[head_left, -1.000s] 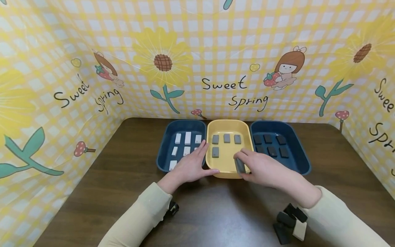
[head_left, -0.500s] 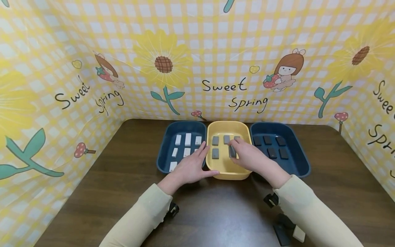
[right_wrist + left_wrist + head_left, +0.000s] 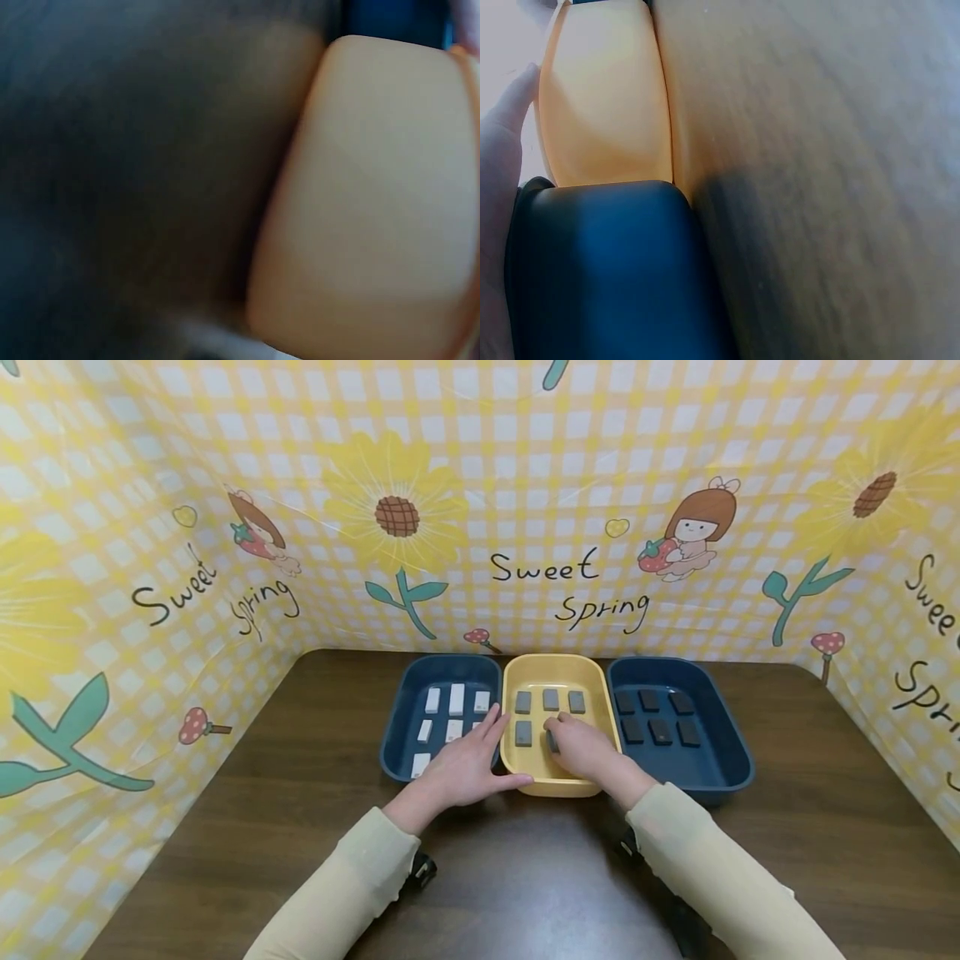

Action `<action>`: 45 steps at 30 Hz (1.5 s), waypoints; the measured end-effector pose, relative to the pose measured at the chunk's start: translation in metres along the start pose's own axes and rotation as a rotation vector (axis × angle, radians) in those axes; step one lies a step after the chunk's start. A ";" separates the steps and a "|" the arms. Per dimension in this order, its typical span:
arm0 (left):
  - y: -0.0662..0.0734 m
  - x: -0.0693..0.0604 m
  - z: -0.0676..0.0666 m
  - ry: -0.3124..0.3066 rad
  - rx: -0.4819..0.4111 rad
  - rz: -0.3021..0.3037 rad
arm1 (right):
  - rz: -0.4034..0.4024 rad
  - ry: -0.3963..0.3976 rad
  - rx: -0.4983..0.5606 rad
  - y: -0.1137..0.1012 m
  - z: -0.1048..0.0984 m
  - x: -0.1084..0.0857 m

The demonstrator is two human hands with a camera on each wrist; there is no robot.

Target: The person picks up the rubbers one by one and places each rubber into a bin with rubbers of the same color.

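My right hand reaches into the yellow tray and pinches a small grey rectangular block. That block is beside another grey block in the second row, and my fingers hide most of it. Behind them lies a row of three grey blocks, one of them the middle grey block. My left hand rests with fingers spread over the adjoining rims of the yellow tray and the left blue tray. In the left wrist view its thumb touches the yellow tray's rim.
White blocks lie in the left blue tray, partly under my left hand. The right blue tray holds two rows of dark blocks. A dark piece shows on the table beside my right sleeve. Patterned cloth surrounds the table.
My right hand has moved left and down into the yellow tray with the grey block, which now sits low in the second row. My left hand has stayed in place.
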State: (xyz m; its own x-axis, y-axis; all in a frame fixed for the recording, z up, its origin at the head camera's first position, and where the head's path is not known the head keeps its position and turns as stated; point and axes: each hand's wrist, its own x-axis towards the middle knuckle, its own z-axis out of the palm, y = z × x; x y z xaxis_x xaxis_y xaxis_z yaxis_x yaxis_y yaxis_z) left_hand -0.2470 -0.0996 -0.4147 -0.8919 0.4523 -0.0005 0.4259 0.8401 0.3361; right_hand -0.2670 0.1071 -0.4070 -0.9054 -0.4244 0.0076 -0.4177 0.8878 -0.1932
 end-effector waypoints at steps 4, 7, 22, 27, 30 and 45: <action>0.000 0.000 -0.001 0.001 0.001 0.006 | 0.002 -0.013 -0.005 0.000 0.003 0.005; -0.001 0.001 -0.002 0.009 0.003 0.009 | 0.010 -0.008 0.004 0.001 0.001 0.009; -0.002 0.002 0.000 0.004 -0.015 0.010 | 0.049 -0.043 0.029 0.004 0.000 0.017; -0.001 0.001 0.002 -0.019 -0.022 -0.002 | 0.055 -0.065 0.118 0.009 -0.017 0.006; -0.001 0.000 0.001 -0.018 -0.022 -0.004 | 0.025 -0.011 0.137 0.015 -0.033 -0.006; -0.002 0.002 0.000 0.002 -0.015 -0.008 | -0.163 0.311 -0.007 0.052 -0.070 -0.105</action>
State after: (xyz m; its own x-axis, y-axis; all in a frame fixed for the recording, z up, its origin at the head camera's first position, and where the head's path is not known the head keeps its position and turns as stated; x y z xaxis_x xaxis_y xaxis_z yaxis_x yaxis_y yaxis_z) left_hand -0.2494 -0.1001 -0.4155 -0.8956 0.4450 -0.0015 0.4163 0.8390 0.3503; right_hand -0.1989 0.2103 -0.3494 -0.8059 -0.4869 0.3369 -0.5581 0.8146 -0.1579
